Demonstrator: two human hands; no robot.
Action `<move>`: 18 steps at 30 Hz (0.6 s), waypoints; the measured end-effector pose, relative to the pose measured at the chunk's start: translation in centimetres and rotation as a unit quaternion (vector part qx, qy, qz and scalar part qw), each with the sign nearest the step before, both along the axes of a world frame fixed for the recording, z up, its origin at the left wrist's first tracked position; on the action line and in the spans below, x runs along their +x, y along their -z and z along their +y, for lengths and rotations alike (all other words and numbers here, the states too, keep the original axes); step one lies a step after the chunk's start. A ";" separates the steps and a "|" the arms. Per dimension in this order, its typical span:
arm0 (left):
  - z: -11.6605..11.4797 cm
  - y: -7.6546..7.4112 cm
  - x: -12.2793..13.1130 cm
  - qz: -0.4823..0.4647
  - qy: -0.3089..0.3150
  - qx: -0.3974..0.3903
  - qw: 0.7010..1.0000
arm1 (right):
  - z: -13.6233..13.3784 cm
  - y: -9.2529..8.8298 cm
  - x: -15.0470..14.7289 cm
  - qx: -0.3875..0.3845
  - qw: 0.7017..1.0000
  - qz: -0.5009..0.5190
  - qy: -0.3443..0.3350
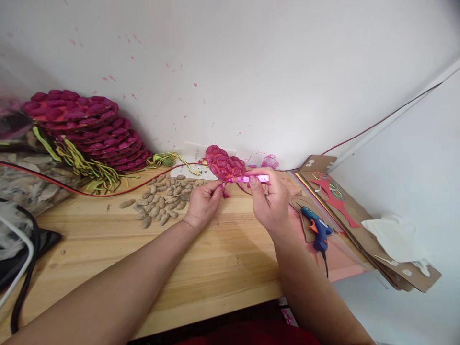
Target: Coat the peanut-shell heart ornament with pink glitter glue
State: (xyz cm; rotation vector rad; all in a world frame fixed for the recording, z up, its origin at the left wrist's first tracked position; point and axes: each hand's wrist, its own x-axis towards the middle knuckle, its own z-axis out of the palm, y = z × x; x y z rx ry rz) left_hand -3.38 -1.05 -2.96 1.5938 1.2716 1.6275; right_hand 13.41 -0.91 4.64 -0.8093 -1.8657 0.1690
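Observation:
My right hand (269, 196) is closed round a pink-and-white marker (257, 178), its tip pointing left. My left hand (206, 201) is closed in a pinch close to the marker's tip, with a small magenta piece at its fingertips; the exact hold is hard to see. Just behind both hands stands a magenta peanut-covered heart (224, 163), leaning toward the wall. Loose peanuts (161, 201) lie on the wooden table (215, 268) to the left of my left hand.
A stack of magenta peanut-covered pieces (97, 129) with yellow-green strings (82, 160) stands at the left. A blue glue gun (318, 230) lies at the right, beside cardboard (424, 278) and white tissue (395, 239). A red-black cable (118, 192) crosses behind the peanuts.

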 end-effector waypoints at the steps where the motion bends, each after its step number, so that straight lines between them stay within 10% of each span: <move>1: 0.0 0.0 0.0 0.001 0.000 0.000 1.000 | 0.0 0.0 0.0 0.002 1.000 -0.001 -0.006; 18: -0.1 -0.3 0.1 -0.016 -0.001 0.001 1.000 | -0.1 -0.1 0.3 0.017 0.999 -0.027 0.006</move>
